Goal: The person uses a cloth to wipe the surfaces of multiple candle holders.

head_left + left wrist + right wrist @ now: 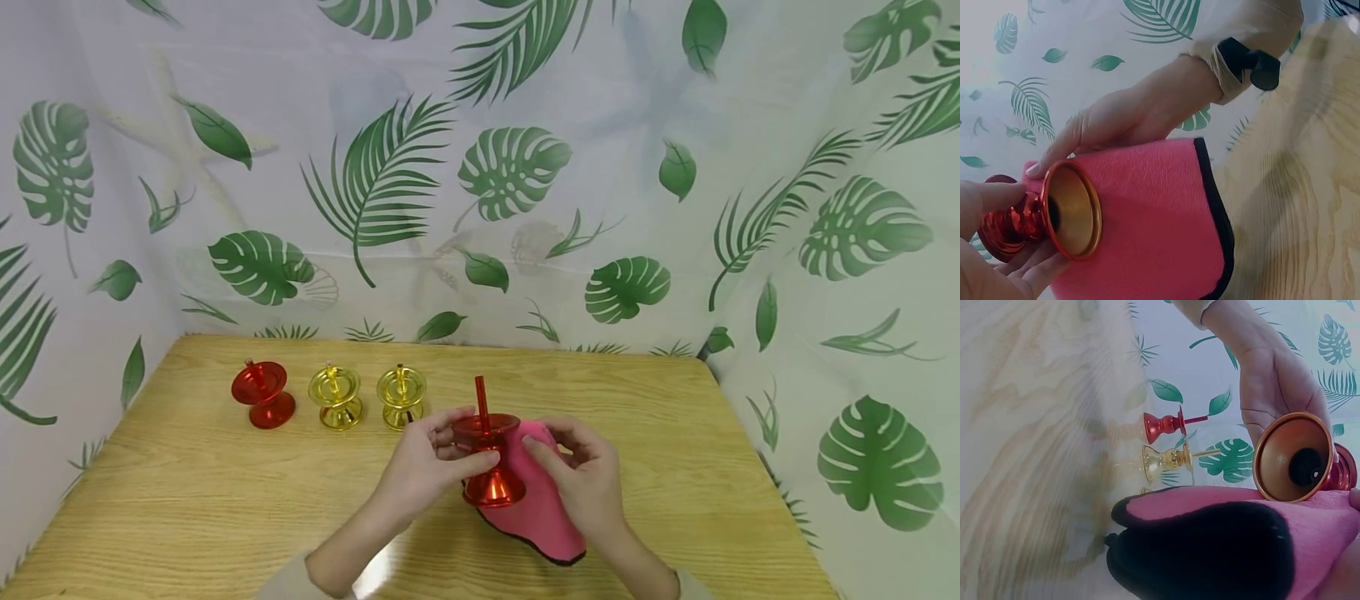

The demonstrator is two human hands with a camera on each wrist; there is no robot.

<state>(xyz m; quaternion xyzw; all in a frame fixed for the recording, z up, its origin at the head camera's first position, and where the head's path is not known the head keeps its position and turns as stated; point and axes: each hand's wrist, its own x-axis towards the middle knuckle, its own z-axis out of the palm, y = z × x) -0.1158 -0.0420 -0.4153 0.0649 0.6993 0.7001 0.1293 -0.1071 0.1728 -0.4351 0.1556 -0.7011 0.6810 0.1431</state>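
A shiny red candle holder [495,487], with a shallow dish on top and a thin red stem rising from it, is held above the table by my left hand [422,467]. The thumb lies across its waist and the fingers wrap behind. My right hand [588,477] pinches a pink cloth [543,512] with black edging, which hangs down behind the holder and overlaps its right side. In the left wrist view the holder's hollow golden underside [1077,209] faces the camera against the cloth. The right wrist view shows a dark recess inside the base [1285,456].
At the back left of the wooden table [225,517] stand another red candle holder [272,410] and two gold ones, a left one [341,414] and a right one [392,412]. Leaf-printed white sheeting [420,317] walls the table at the back and sides.
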